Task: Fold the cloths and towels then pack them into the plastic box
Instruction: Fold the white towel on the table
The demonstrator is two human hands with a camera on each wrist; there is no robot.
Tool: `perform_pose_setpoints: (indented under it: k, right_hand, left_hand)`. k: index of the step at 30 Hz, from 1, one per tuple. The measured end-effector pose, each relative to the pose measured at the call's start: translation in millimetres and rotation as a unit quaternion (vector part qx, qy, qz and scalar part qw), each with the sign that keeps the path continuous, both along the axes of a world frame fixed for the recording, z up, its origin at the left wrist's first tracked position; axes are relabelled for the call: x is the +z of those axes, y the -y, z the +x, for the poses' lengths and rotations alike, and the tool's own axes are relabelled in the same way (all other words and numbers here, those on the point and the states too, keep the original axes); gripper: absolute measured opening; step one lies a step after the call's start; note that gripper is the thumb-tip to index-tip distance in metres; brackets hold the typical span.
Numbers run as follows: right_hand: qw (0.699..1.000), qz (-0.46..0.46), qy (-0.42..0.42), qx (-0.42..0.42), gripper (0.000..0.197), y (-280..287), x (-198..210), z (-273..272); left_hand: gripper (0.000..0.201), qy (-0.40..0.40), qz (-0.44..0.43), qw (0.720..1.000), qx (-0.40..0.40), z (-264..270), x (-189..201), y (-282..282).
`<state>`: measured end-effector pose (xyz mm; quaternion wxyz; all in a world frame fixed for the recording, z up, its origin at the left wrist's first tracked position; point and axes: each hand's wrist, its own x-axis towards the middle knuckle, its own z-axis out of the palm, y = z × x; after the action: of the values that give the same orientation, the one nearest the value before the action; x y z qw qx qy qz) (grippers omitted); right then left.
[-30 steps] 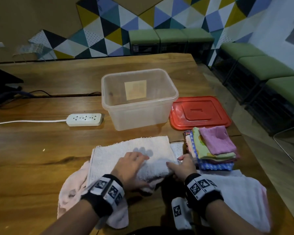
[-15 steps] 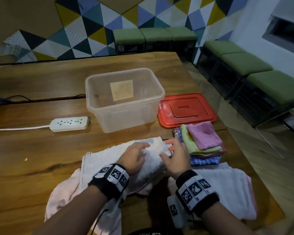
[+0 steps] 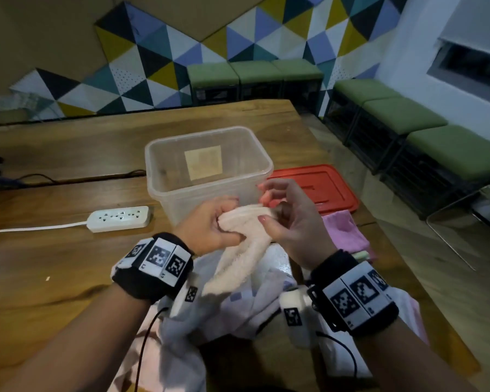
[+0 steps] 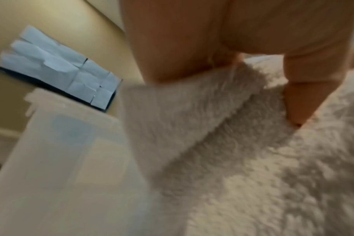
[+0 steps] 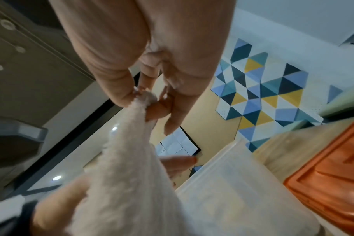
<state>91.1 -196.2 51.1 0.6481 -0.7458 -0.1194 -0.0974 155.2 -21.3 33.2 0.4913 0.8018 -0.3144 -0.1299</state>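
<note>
Between the two raised hands, a white towel [image 3: 239, 244] is stretched by its upper edge: the right hand [image 3: 292, 222] pinches one corner between thumb and a fingertip, its remaining fingers [image 3: 269, 188] spread loosely above, as the right wrist view confirms; the left hand [image 3: 207, 224] curls its fingers around the adjoining edge, with the terry pile bunched under them in the left wrist view. From this grip the towel hangs down in a soft, gathered fold toward a heap of pale cloths [image 3: 238, 312] lying at the near edge of the wooden table [image 3: 54, 264]. A second ago the same towel lay flat on the table with both palms pressing it; it has since been lifted clear of the surface and now hangs just in front of the plastic box [image 3: 210, 165]. The lift suggests either a shake-out before the next fold or a transfer toward the box; which cannot be told. The box stands open and holds nothing visible, so packing has not begun. Beside it on the right lies the red lid [image 3: 320, 188], and nearer the viewer a pink cloth [image 3: 344, 230] tops a small folded stack. A white power strip [image 3: 119, 217] lies left of the box.
</note>
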Motion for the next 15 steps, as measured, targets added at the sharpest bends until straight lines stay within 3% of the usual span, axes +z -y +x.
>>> perform_pose_setpoints:
  k: [3,5,8,11,15]
  right_hand:
    - [0.997,-0.014,-0.054,0.045,0.057,-4.8,6.3,6.6]
    - [0.997,-0.028,-0.034,0.058,0.041,-9.2,10.1,12.0]
    - [0.999,-0.018,0.036,0.011,0.019,-6.3,24.4,20.1]
    - [0.998,-0.032,0.05,-0.008,0.022,2.0,32.4,31.0]
    - [0.996,-0.01,0.06,-0.07,0.026,0.4,37.2,45.5]
  left_hand:
    - [0.035,0.066,-0.015,0.998,-0.01,-0.4,27.3,-5.4]
    - [0.028,0.109,0.011,0.994,-0.002,1.0,48.3,-8.7]
    - [0.022,0.094,0.063,0.993,0.022,9.7,71.9,-24.0]
    - [0.019,0.089,0.13,0.985,0.074,21.6,75.4,-45.7]
    - [0.024,0.094,0.004,0.981,0.171,25.4,79.0,-52.7]
